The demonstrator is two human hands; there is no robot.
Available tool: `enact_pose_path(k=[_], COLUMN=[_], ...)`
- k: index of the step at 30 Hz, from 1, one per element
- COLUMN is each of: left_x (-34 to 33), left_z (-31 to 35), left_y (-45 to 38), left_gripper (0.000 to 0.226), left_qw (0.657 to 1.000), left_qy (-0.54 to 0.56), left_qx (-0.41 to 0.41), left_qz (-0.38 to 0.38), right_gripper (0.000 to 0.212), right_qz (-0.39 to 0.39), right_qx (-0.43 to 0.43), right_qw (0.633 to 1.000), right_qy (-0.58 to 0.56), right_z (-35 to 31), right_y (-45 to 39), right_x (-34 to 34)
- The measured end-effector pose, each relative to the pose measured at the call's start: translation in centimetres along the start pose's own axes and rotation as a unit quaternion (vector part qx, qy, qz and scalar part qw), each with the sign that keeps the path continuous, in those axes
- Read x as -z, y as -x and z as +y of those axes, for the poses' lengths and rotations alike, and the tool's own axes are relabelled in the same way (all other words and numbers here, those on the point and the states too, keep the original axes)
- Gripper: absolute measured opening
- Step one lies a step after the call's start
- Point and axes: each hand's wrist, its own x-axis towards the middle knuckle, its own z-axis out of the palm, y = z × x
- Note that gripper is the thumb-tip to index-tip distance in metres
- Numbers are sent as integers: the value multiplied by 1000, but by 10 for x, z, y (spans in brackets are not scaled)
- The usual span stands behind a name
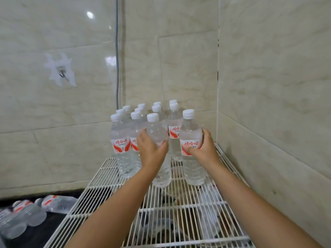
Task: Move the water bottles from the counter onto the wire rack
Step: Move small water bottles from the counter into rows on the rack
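Two clear plastic water bottles with white screw caps and red-and-white paper labels stand upright at the front of a white wire rack, each gripped by one hand. The left hand wraps around the middle of the left bottle, covering its label, with the thumb on its right side. The right hand curls around the labelled waist of the right bottle, whose ribbed base rests on the wires. Behind them a cluster of identical bottles stands in rows in the tiled corner of the rack. At lower left, more bottles of the same kind lie on their sides on a dark surface beside the rack.
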Motion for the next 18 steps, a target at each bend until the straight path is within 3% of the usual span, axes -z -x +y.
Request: enact_pose_path(k=[5, 12, 15, 18], left_x=[-22, -46, -46, -41], left_z=[10, 7, -5, -34], left_y=[-8, -19, -12, -3], left_gripper=[76, 76, 81, 96], left_qw=[1000, 998, 992, 965], left_qy=[20, -58, -112, -203], left_qx=[1, 16, -38, -145], left_qz=[1, 13, -40, -82], right_gripper=[70, 70, 70, 66], right_qz=[-11, -29, -36, -22], right_qx=[-5, 2, 1, 12], right_qw=[1000, 999, 999, 1000], right_qy=[-21, -28, -25, -10], right_z=[3, 12, 12, 9], right_y=[1, 4, 7, 6], right_x=[1, 3, 3, 3])
